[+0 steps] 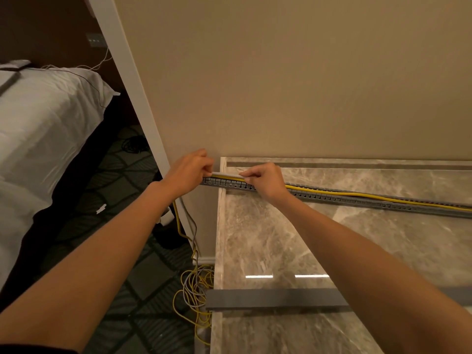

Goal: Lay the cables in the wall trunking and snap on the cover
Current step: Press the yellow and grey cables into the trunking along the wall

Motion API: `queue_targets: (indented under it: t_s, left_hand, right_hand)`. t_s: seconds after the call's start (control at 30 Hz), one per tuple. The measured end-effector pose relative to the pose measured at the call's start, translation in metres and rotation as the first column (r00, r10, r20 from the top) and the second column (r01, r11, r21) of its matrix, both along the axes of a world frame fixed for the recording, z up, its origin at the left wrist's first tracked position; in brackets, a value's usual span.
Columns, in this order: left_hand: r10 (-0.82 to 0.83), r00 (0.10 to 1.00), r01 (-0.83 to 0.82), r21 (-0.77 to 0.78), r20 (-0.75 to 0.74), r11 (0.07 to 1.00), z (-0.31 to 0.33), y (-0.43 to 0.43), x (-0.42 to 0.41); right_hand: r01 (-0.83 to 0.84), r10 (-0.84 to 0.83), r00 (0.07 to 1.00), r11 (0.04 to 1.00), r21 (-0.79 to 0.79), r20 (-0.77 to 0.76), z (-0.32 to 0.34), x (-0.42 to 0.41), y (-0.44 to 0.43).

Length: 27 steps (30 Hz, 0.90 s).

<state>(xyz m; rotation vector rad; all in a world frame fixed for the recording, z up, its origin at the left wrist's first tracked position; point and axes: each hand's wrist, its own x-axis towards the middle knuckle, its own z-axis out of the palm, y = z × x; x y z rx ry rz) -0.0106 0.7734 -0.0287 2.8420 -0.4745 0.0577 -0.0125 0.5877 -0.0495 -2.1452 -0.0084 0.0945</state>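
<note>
Bed [43, 118] at far left; loose yellow and grey cable coils [194, 290] on the floor. Left hand [187, 172] and right hand [265, 180] — each grip pinching 1 pale cable [228, 174] over the grey slotted trunking [357, 199], which lies on the marble tabletop [268, 238]. Yellow cable [332, 192] inside trunking. Grey cover [275, 298] nearer — apart.

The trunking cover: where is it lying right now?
In the head view, the grey cover lies flat across the marble countertop near its front, partly under the right forearm, well apart from the slotted trunking by the wall.
</note>
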Motion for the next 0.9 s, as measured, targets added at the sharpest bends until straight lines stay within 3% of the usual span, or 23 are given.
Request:
queue_targets:
  t_s: [0.4,0.63,0.77,0.9]
  left_hand:
    - [-0.155,0.986,0.167,0.368,-0.060,0.915,0.016,-0.009,-0.005]
    - [-0.072,0.996,0.084,0.479,-0.044,0.874,0.006,-0.023,-0.020]
    - [-0.008,0.998,0.035,0.525,-0.055,0.850,0.006,-0.035,-0.022]
    - [0.027,0.998,0.005,0.563,-0.049,0.827,0.011,-0.048,-0.024]
  right_hand:
    - [-0.022,0.023,0.999,0.999,-0.032,0.023,0.004,-0.007,-0.006]
    - [-0.113,0.124,0.988,0.987,-0.111,0.097,0.000,-0.015,-0.010]
    - [-0.200,0.259,0.946,0.940,-0.276,0.197,-0.010,-0.022,-0.014]
    - [-0.264,0.374,0.908,0.860,-0.436,0.188,-0.005,-0.025,-0.029]
